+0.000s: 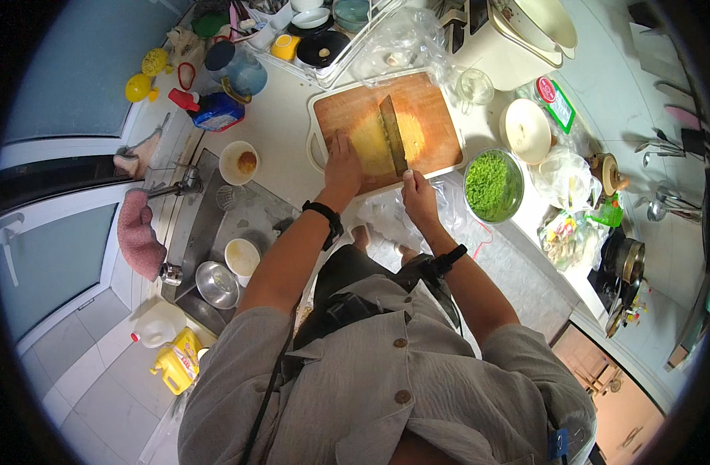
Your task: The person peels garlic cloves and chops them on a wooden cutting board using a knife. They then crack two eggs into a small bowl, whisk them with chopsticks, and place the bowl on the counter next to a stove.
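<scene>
My right hand (419, 195) grips the handle end of a cleaver (394, 133), whose broad dark blade stands over a flat yellow sheet of food (369, 142). My left hand (343, 165) rests on the left part of that sheet, fingers pointing away from me. Right of the blade lie fine yellow shreds (412, 136). All of this is on a brown cutting board (337, 110) with a white rim. A glass bowl of chopped green vegetable (487, 181) stands right of the board.
A white bowl with reddish-brown contents (238, 163) is at the left, beside the sink (206, 218) with a metal bowl (217, 285). A cream bowl (525, 131) and plastic bags (564, 177) stand at the right. Behind the board are a dish rack (331, 81) and clear plastic wrap (398, 46).
</scene>
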`<control>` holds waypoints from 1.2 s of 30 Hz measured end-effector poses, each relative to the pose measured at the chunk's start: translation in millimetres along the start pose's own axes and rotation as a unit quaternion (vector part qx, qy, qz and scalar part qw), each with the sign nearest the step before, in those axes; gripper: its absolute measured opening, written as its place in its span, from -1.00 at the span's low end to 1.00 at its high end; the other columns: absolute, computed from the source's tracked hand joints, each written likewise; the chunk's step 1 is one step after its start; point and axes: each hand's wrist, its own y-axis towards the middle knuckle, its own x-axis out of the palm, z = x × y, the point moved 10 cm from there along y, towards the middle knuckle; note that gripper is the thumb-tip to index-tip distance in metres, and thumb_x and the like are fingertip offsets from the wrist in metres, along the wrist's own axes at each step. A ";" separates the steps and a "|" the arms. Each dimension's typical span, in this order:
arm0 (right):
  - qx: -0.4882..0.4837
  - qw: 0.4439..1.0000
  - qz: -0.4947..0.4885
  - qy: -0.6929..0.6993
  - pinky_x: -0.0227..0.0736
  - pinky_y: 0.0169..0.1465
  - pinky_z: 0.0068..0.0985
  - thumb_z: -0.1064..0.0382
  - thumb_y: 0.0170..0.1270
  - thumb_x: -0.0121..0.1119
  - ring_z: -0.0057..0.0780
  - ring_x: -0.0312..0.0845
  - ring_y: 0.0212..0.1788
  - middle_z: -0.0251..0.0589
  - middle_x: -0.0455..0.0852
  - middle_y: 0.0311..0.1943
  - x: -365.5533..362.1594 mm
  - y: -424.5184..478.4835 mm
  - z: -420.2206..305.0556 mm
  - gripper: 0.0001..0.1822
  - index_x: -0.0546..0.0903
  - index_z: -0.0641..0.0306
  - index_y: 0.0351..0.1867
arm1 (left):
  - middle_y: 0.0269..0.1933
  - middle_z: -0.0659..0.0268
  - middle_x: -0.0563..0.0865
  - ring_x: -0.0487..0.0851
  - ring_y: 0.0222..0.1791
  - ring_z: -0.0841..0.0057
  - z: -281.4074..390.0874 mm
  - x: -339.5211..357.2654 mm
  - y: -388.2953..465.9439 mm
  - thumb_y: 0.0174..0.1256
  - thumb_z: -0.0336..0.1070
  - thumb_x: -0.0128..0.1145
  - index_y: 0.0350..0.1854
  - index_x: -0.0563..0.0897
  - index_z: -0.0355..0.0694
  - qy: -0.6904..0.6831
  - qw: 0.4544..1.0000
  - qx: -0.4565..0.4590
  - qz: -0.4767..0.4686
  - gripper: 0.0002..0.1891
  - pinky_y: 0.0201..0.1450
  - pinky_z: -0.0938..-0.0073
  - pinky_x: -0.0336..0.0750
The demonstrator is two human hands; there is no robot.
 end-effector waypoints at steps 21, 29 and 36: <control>0.005 0.999 0.010 -0.050 0.41 -0.26 0.02 0.04 0.60 -0.04 0.30 0.60 -0.31 0.26 0.63 -0.46 -21.4 4.6 -11.7 -0.62 0.59 0.37 -0.09 | 0.50 -0.10 0.21 0.23 0.49 0.05 28.1 -14.7 14.8 -0.32 0.20 0.66 0.62 0.09 -0.29 0.080 0.994 0.037 -0.068 0.41 0.39 0.04 0.29; 0.015 0.999 0.007 -0.040 0.42 -0.29 -0.03 0.03 0.60 -0.03 0.23 0.61 -0.36 0.22 0.62 -0.49 -26.7 2.1 -16.4 -0.61 0.59 0.37 -0.10 | 0.45 -0.10 0.27 0.33 0.37 0.06 36.3 -17.3 25.9 -0.48 0.18 0.72 0.61 0.12 -0.26 0.119 0.990 0.035 -0.059 0.47 0.28 0.03 0.40; -0.035 0.998 0.023 -0.036 0.39 -0.32 -0.04 0.05 0.59 -0.02 0.22 0.59 -0.43 0.19 0.58 -0.54 -15.9 1.8 -30.1 -0.63 0.56 0.37 -0.18 | 0.44 -0.07 0.31 0.37 0.33 0.11 36.1 -19.7 27.5 -0.52 0.17 0.73 0.61 0.12 -0.25 0.138 0.987 0.045 -0.067 0.49 0.20 0.06 0.44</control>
